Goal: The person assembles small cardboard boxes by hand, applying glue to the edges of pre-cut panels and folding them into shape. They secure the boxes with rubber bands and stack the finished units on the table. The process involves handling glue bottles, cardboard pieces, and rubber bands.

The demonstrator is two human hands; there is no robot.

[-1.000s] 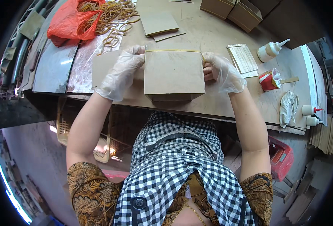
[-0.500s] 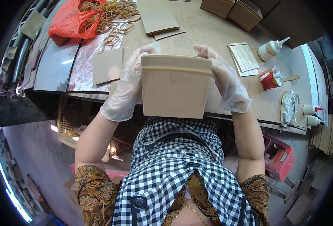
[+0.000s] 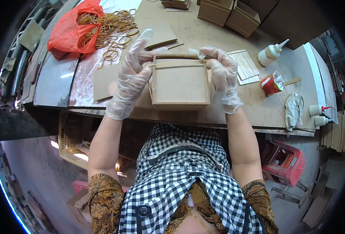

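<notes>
A fibreboard box [image 3: 181, 103] is tilted so that its inside shows, between my hands at the table's near edge. A tan rubber band [image 3: 180, 64] stretches across it close to its far rim and runs to the fingers on both sides. My left hand [image 3: 133, 76], in a clear plastic glove, pinches the band at the far left corner, its index finger pointing up. My right hand [image 3: 221, 74], gloved likewise, has its fingers curled on the band at the far right corner. Some fingertips are hidden behind the box.
Rubber bands [image 3: 116, 25] spill from a red plastic bag [image 3: 73, 33] at far left. Flat boards [image 3: 162, 35] lie beyond the box. On the right are thin wood panels [image 3: 244, 64], a glue bottle [image 3: 269, 54], a red carton [image 3: 272, 84] and a cloth [image 3: 294, 109]. Finished boxes [image 3: 215, 11] stand behind.
The box has turned from showing its flat outer face to showing its inside. The rubber band, earlier lying along that face, now crosses the opening. Both hands have shifted with it.
</notes>
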